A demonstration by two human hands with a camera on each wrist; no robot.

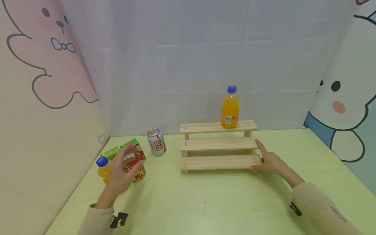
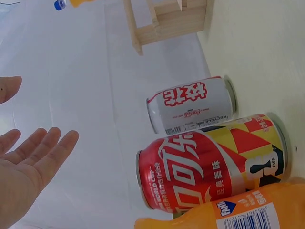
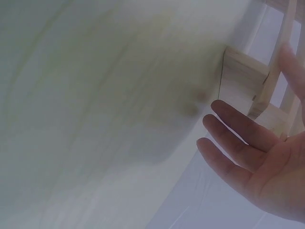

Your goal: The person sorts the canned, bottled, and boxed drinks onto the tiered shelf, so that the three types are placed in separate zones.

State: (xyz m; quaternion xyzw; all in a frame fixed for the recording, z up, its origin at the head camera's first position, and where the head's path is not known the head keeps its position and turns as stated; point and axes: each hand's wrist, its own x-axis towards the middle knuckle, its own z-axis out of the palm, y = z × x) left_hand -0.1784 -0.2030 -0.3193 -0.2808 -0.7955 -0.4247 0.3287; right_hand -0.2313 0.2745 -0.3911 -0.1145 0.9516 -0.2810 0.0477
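Note:
My left hand [image 1: 118,178] hovers with spread fingers and holds nothing. Close by it stand a red and yellow cola can [image 2: 209,164] and a blue-capped orange soda bottle [image 1: 102,167], both partly covered by the hand in the head view. Behind that can are a green carton with a brown picture [image 1: 141,153] and a light green packet [image 1: 110,152]. A white soda can [image 1: 157,142] stands to their right. At the right end of a three-step wooden rack [image 1: 217,144], my right hand [image 1: 273,163] touches the middle and lowest boards with extended digits.
Another blue-capped orange soda bottle [image 1: 230,109] stands upright on the rack's top board, right of its middle. The pale green table [image 1: 188,202] ends against a white cloth backdrop [image 1: 164,75]. Cartoon-printed panels [image 1: 58,137] flank it on both sides.

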